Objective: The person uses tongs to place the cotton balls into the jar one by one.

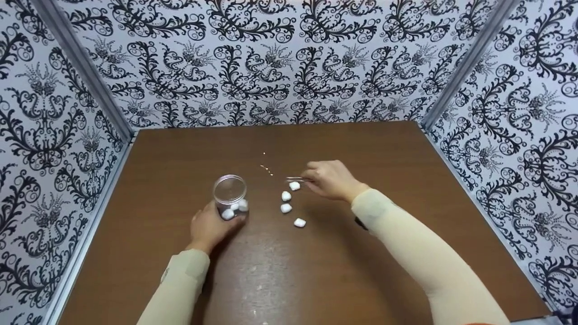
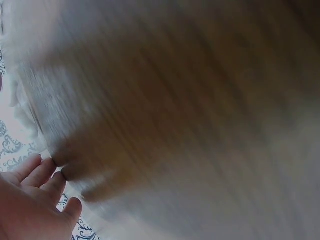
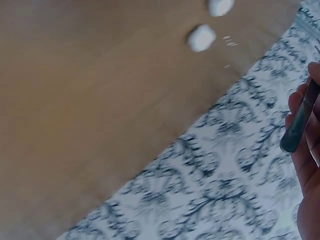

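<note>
Right hand (image 3: 308,155) cut off in right-wrist view.

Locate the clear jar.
In the head view, the clear jar is left of centre, gripped by the left hand, with four loose white pieces to its right.

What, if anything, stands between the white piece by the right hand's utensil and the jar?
Nothing visible crosses the straight path from that white piece to the jar; a second white piece lies just off it, on the near side.
</note>
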{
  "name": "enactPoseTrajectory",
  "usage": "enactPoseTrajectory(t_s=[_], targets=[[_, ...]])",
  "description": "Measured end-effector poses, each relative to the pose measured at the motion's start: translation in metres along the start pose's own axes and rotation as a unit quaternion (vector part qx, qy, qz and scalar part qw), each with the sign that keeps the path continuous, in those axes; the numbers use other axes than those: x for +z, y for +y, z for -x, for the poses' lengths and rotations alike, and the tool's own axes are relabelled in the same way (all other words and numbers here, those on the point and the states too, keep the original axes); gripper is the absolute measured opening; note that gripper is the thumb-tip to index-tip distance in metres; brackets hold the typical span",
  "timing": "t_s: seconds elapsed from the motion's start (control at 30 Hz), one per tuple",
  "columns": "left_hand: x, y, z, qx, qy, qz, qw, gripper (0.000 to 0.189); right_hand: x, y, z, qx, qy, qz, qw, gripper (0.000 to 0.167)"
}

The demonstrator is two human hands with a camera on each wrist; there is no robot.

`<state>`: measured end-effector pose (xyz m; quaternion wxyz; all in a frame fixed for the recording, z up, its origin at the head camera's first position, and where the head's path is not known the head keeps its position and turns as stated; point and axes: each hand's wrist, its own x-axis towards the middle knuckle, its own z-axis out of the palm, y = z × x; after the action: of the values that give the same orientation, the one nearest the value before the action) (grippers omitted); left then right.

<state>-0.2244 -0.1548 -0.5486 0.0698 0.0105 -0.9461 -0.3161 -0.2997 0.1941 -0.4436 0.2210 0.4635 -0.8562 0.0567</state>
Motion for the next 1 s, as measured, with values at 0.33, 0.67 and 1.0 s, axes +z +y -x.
enactPoseTrajectory(t_s=[0.33, 0.67, 1.0], targets=[[0.002, -0.002, -0.005, 0.006, -0.002, -0.009, 0.9999, 0.080, 0.016, 0.025, 0.065, 0.057, -0.035, 0.016, 0.9976, 0.008], [0.002, -0.002, 0.000, 0.001, 0.000, -0.009, 1.0000, 0.084, 0.024, 0.031, 0.063, 0.064, -0.062, 0.033, 0.9955, 0.006], [0.002, -0.002, -0.001, 0.001, 0.009, -0.003, 1.0000, 0.080, 0.033, 0.033, 0.034, 0.038, -0.046, 0.052, 0.9969, 0.004]])
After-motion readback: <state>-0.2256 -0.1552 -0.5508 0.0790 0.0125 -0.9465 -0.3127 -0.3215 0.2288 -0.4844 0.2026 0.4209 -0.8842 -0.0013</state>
